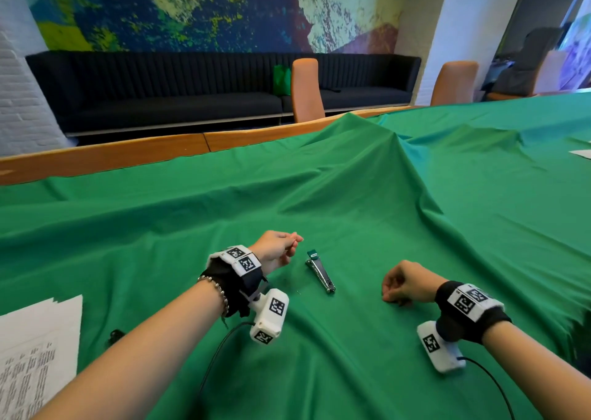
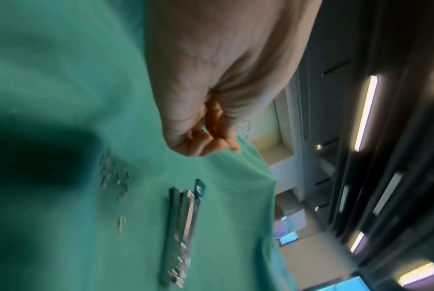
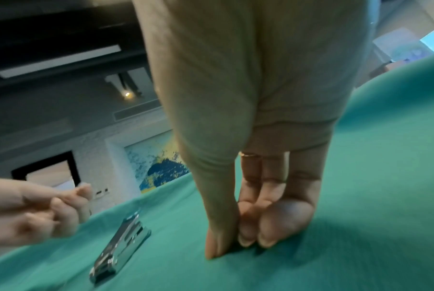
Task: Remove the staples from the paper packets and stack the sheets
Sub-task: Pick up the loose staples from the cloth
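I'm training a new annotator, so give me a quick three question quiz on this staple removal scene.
1. True or false: the staple remover is held in the right hand.
2. Where does the stack of printed sheets lie? A) by the left forearm B) under the remover C) on the sofa
3. Fill in: the loose staples lie on the green ____.

Key: 1. False, it lies on the cloth between the hands; the left hand is not touching it either. 2. A. 3. cloth.
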`<state>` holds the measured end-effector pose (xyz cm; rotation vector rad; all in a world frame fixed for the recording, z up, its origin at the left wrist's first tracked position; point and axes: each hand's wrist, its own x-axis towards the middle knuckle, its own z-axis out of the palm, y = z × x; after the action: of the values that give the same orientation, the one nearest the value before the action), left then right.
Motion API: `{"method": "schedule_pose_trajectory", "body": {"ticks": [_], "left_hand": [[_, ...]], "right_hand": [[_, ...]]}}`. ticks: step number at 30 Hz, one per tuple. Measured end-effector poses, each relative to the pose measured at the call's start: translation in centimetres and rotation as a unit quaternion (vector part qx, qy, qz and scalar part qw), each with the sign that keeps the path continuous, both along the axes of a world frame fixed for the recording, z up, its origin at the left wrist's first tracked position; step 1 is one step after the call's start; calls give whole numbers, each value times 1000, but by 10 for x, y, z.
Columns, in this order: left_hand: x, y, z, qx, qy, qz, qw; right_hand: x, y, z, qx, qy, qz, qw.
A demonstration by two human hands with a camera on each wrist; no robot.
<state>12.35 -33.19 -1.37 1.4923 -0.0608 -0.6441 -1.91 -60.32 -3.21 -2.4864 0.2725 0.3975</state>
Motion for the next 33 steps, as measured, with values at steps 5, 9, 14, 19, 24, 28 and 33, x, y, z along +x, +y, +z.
{"method": "schedule_pose_trajectory", "body": {"ticks": [5, 9, 14, 19, 24, 28, 33], "left_hand": [[-28, 23, 0, -128, 227, 47, 964], [-48, 41, -9, -210, 300, 42, 930], [-65, 54, -17, -263, 331, 76, 903], [-72, 68, -17, -318, 351, 108, 874], [-73, 75, -16, -358, 347, 108, 860], [-69, 83, -23, -366, 355, 137, 849], [-65, 97, -25, -326, 325, 204, 864]], "right_hand": [[0, 13, 8, -93, 10, 66, 993], [12, 47, 41, -45, -82, 89, 992], [41, 130, 80, 26, -159, 182, 970], [67, 192, 91, 14, -149, 241, 959], [80, 221, 84, -37, -117, 251, 960], [89, 225, 83, -40, -94, 245, 964], [109, 195, 67, -89, -80, 173, 978]]}}
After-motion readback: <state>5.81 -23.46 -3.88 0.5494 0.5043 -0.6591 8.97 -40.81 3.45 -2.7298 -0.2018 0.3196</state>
